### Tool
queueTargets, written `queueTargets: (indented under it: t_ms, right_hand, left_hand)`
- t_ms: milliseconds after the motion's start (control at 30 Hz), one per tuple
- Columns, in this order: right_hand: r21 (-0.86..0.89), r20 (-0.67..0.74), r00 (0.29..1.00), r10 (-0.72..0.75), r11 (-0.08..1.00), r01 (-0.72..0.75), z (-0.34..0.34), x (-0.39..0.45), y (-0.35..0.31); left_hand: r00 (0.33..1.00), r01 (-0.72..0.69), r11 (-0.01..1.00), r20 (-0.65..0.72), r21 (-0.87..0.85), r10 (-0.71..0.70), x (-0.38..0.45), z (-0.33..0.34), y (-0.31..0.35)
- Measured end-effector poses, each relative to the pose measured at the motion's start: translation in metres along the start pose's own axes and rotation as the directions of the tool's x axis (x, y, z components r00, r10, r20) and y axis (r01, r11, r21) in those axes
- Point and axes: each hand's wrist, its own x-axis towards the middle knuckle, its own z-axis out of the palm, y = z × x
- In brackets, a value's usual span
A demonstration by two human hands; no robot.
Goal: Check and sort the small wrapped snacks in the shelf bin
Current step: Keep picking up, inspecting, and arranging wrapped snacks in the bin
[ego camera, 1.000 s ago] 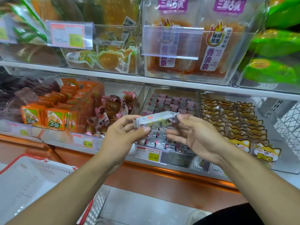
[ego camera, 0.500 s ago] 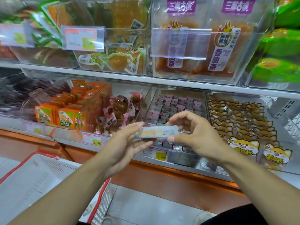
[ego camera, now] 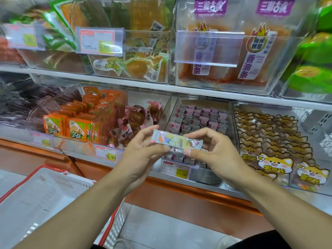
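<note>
A small wrapped snack (ego camera: 177, 140), a long silvery packet with pastel print, lies level in front of the lower shelf. My left hand (ego camera: 143, 150) pinches its left end between thumb and fingers. My right hand (ego camera: 210, 150) pinches its right end the same way. Just behind the hands stands a clear shelf bin (ego camera: 230, 108) filled with several small pink and grey wrapped snacks (ego camera: 201, 119). The hands hide the bin's front rows.
A bin of brown snacks in pink wrappers (ego camera: 136, 117) and a bin of orange packets (ego camera: 77, 121) stand to the left. Cartoon-dog packets (ego camera: 274, 141) fill the bin on the right. A white basket with a red rim (ego camera: 45, 198) sits at lower left. Larger bins line the upper shelf.
Both hands have turned the packet over, so its printed face shows now. The hands have stayed in front of the pink-and-grey bin, and the view has shifted a little.
</note>
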Motion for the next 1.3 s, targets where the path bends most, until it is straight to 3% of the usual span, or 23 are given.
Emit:
queueTargets:
  t_ms: [133,267,367,467,533,600,667,733,833,967,1167,1233,1300]
  right_hand:
    - [-0.078,-0.097,0.991,-0.091,0.993,0.084,0.008,0.001,0.003]
    - [-0.179,-0.005,0.999,-0.054,0.983,0.052,0.008,0.002,0.004]
    - [-0.167,-0.001,0.999,-0.051,0.985,0.05,0.009,0.002,0.0]
    - [-0.179,0.025,0.997,-0.072,0.981,0.075,0.008,0.003,-0.001]
    - [-0.217,0.017,0.994,-0.104,0.97,0.106,0.004,0.008,-0.004]
    - [-0.196,-0.139,0.982,-0.13,0.975,0.101,-0.005,0.017,-0.007]
    - [-0.281,-0.365,0.919,-0.148,0.959,0.043,-0.021,0.029,-0.009]
    - [-0.429,-0.46,0.869,-0.183,0.902,-0.037,-0.039,0.039,-0.007]
    - [-0.562,-0.435,0.884,-0.173,0.819,-0.116,-0.053,0.05,0.003]
    - [-0.674,-0.332,0.914,-0.233,0.736,-0.058,-0.051,0.063,0.005]
    - [-0.822,-0.124,0.988,-0.09,0.568,-0.052,-0.052,0.067,0.012]
    - [-0.916,-0.094,0.992,-0.09,0.399,-0.05,-0.053,0.073,0.015]
    - [-0.991,-0.051,0.998,-0.027,0.122,-0.047,-0.052,0.08,0.017]
  left_hand:
    - [0.997,0.074,0.997,0.028,0.013,-0.075,-0.002,0.005,-0.008]
    - [0.998,-0.054,0.987,0.02,0.154,0.051,-0.001,0.004,-0.011]
    - [0.979,-0.198,0.875,0.127,0.442,0.158,-0.001,0.004,-0.012]
    - [0.947,-0.32,0.718,0.209,0.618,0.242,0.003,0.011,-0.016]
    - [0.934,-0.347,0.634,0.191,0.691,0.303,0.008,0.018,-0.021]
    - [0.934,-0.319,0.595,0.138,0.737,0.33,0.014,0.025,-0.024]
    - [0.923,-0.324,0.469,0.167,0.822,0.346,0.019,0.03,-0.026]
    - [0.914,-0.351,0.316,0.248,0.882,0.322,0.023,0.035,-0.029]
    - [0.917,-0.355,0.138,0.315,0.925,0.243,0.029,0.041,-0.037]
    - [0.926,-0.348,-0.009,0.345,0.937,0.153,0.041,0.047,-0.046]
    - [0.928,-0.343,-0.132,0.357,0.93,0.107,0.056,0.051,-0.054]
    - [0.929,-0.335,-0.151,0.352,0.93,0.111,0.059,0.052,-0.056]
    - [0.931,-0.327,-0.159,0.346,0.932,0.113,0.061,0.054,-0.057]
